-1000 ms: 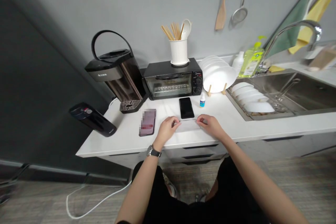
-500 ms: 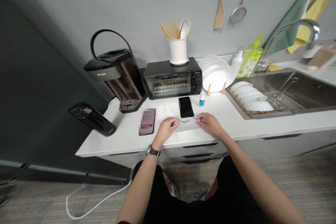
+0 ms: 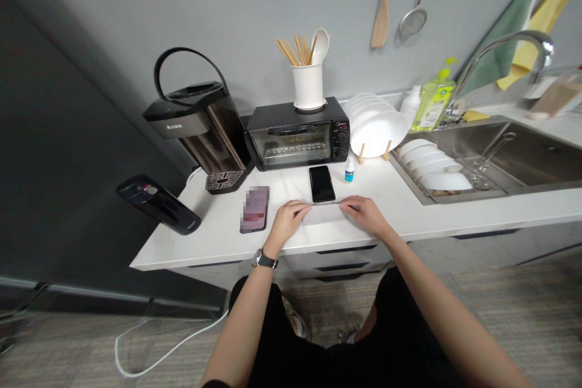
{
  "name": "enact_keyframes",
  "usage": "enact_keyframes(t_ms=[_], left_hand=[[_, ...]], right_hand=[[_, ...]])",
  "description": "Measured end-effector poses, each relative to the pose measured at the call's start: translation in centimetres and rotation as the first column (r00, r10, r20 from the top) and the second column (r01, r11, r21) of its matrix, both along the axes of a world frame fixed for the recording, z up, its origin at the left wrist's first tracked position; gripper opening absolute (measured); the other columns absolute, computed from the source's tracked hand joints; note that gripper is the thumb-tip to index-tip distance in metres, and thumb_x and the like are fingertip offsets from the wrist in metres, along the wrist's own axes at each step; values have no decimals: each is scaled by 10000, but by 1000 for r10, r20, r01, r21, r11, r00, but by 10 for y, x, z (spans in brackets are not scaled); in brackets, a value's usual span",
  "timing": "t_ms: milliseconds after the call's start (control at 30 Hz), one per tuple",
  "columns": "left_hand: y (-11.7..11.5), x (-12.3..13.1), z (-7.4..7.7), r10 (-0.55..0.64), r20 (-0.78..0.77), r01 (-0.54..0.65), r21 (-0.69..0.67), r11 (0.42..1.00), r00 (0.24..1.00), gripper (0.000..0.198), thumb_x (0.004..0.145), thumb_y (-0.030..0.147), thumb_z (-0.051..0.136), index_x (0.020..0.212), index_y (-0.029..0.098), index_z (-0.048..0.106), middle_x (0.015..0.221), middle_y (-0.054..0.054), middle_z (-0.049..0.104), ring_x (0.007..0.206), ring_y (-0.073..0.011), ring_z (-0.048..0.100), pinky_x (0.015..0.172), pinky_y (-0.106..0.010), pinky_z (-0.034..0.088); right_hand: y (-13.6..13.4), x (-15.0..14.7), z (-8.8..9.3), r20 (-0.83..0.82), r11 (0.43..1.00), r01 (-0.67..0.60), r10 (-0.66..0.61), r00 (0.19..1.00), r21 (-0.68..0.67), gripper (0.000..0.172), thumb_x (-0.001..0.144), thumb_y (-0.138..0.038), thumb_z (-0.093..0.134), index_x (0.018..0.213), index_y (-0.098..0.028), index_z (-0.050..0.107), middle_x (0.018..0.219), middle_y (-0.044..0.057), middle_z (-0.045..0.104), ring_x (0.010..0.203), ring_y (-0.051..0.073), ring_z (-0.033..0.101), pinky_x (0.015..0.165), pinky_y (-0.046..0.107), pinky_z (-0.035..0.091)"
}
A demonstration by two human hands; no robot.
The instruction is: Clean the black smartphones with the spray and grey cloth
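Note:
A thin pale sheet [image 3: 325,215], perhaps a cloth or film, lies stretched on the white counter [image 3: 213,239] between my hands. My left hand [image 3: 287,221] pinches its left end, fingers closed. My right hand [image 3: 364,215] pinches its right end the same way. Just beyond the sheet a black phone [image 3: 322,183] lies flat, screen dark. To its right stands a small dropper bottle [image 3: 349,170] with a blue label. A second phone [image 3: 255,209] lies to the left of my left hand.
A black toaster oven [image 3: 297,133] with a white utensil holder [image 3: 308,85] on top stands at the back. To the left are a water boiler [image 3: 200,124] and a dark flask [image 3: 157,204] lying down. White plates [image 3: 377,130], bowls [image 3: 436,167] and a sink [image 3: 522,154] are to the right.
The sheet, lifted slightly and creased half a second ago, now lies flatter between my hands. Both hands stay at its ends; the view shifted slightly.

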State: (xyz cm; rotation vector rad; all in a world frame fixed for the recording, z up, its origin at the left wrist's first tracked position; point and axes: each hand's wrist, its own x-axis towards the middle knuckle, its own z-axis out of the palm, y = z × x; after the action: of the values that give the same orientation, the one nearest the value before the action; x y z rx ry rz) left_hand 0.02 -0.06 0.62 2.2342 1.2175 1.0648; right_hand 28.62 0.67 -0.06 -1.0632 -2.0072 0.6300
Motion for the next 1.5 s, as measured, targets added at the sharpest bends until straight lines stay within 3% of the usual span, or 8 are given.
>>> enact_keyframes(t_ms=[200, 333, 433, 567, 700, 800, 1000, 1500], left_hand=[[1, 1, 2, 17, 59, -18, 10, 1000, 998, 245, 1014, 340, 601, 1154, 268, 789, 1220, -69, 739, 1117, -222, 688, 1021, -396, 545], [-8, 1, 11, -23, 157, 28, -31, 999, 987, 232, 997, 367, 627, 983, 227, 812, 1217, -95, 734, 1065, -222, 692, 1000, -400, 555], [-26, -2, 18, -97, 213, 117, -82, 990, 972, 289, 988, 420, 636, 882, 207, 799, 1188, -112, 740, 1119, -249, 685, 1019, -408, 545], [-51, -7, 19, -152, 44, 156, -112, 981, 987, 349, 1059, 420, 488, 1094, 248, 789, 1283, -88, 722, 1208, -242, 653, 1099, -430, 494], [-58, -2, 15, -144, -264, 146, -13, 989, 954, 364, 1000, 412, 617, 1352, 337, 675, 1359, -46, 688, 1272, -248, 598, 1126, -453, 471], [-55, 2, 13, -86, -355, 110, 47, 993, 931, 428, 991, 446, 621, 1404, 333, 633, 1443, -46, 638, 1337, -263, 553, 1164, -476, 437], [-51, -2, 7, -84, -415, 117, 53, 992, 906, 487, 1016, 484, 565, 1479, 333, 556, 1550, -42, 558, 1448, -261, 485, 1246, -515, 331], [-48, -7, 10, -91, -456, 83, -36, 996, 885, 537, 1013, 553, 534, 1520, 381, 495, 1619, -36, 469, 1512, -264, 422, 1262, -540, 290]], right_hand=[[4, 1, -4, -136, 997, 67, -62, 989, 35, 322, 994, -455, 582, 1148, -275, 800, 1268, 76, 753, 1205, 285, 692, 1090, 477, 520], [-10, -3, 8, -171, 995, 78, -66, 983, 64, 332, 1007, -485, 564, 1128, -284, 798, 1228, 76, 765, 1180, 282, 693, 1075, 503, 533], [-36, -6, 18, -92, 994, -2, 13, 996, 111, 301, 1027, -453, 544, 1082, -296, 794, 1225, 65, 759, 1184, 279, 675, 1068, 509, 530], [-63, -7, 18, 84, 985, -135, 126, 988, 111, 281, 1037, -416, 546, 1206, -308, 743, 1305, 50, 725, 1271, 265, 626, 1116, 486, 493], [-59, -12, 8, 229, 987, -73, 39, 973, 141, 377, 1033, -417, 547, 1359, -272, 668, 1446, 85, 638, 1330, 288, 590, 1150, 507, 468], [-48, -18, 5, 282, 984, -4, -48, 958, 181, 390, 1028, -412, 554, 1368, -255, 662, 1418, 98, 654, 1309, 297, 602, 1132, 506, 483], [-29, -31, 8, 361, 975, 7, -88, 929, 222, 424, 1031, -422, 544, 1398, -230, 632, 1505, 118, 590, 1367, 329, 565, 1171, 586, 417], [-34, -12, -5, 400, 984, -16, -57, 915, 178, 444, 1030, -418, 557, 1449, -271, 579, 1536, 121, 559, 1446, 304, 503, 1187, 626, 385]])
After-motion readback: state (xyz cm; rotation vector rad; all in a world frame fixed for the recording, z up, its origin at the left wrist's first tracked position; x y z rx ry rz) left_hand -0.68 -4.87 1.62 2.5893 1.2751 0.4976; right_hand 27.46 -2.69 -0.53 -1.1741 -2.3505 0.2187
